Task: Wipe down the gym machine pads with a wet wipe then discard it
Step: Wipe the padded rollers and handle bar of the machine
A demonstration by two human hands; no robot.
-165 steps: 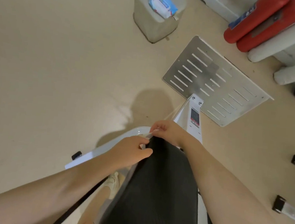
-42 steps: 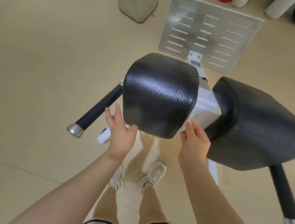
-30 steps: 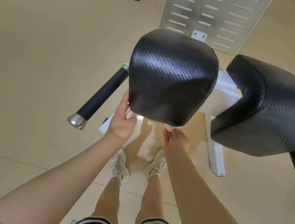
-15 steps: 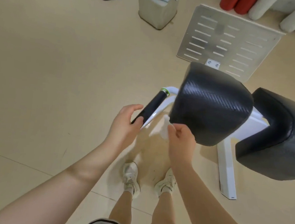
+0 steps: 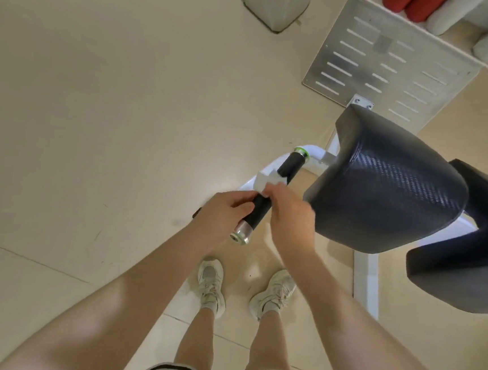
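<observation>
A black foam handle with a silver end cap sticks out toward me from the white machine frame. My left hand curls round the handle's lower part near the cap. My right hand pinches a white wet wipe wrapped over the handle's middle. Right of my hands sits a black textured pad, with a second black pad behind it at the right edge.
A slotted metal footplate lies on the beige floor beyond the pads. A grey bin stands at the top centre. Red and white rollers lie top right. My feet in white shoes stand below the handle.
My right hand has left the front edge of the pad and brought the wipe onto the black handle. My left hand has closed round the handle's lower end.
</observation>
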